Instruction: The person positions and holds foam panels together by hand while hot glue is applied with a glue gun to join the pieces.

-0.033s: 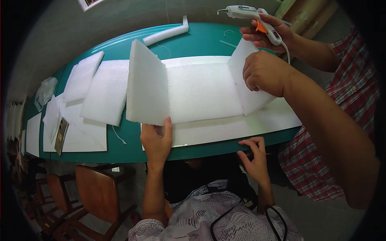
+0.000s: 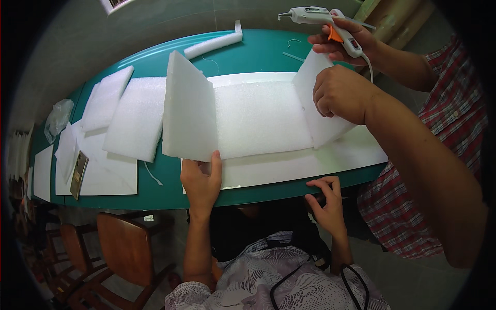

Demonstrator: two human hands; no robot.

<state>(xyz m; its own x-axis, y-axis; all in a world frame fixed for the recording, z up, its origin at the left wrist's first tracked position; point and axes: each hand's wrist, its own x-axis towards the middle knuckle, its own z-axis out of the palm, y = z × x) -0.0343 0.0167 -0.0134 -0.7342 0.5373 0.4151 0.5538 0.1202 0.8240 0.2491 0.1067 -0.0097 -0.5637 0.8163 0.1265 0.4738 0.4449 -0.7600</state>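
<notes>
Counts, clock directions from frame centre:

- Hands: 4. Wearer's left hand (image 2: pixel 201 181) and right hand (image 2: pixel 325 202) at 6; second person's two hands, one (image 2: pixel 341 93) at 2, the other (image 2: pixel 343 41) at 1.
- Glue gun (image 2: pixel 323 19): 1, at 1.
- Upright foam panels: 2, one (image 2: pixel 188 111) at 10, one (image 2: pixel 323 111) at 2.
- Flat foam base sheet (image 2: pixel 261 119): 1, centre.
- Loose flat foam pieces at 9: 2, (image 2: pixel 137 119) and (image 2: pixel 106 98).
- Foam strip (image 2: pixel 212 45): 1, at 11.
- Paper sheets at 9: several; exact count can't be told.
- Clear plastic bag (image 2: pixel 57 118): 1.
- Wooden chairs (image 2: pixel 126 248): at least 2, at 7.
- Tabletop (image 2: pixel 258 51): 1.
</notes>
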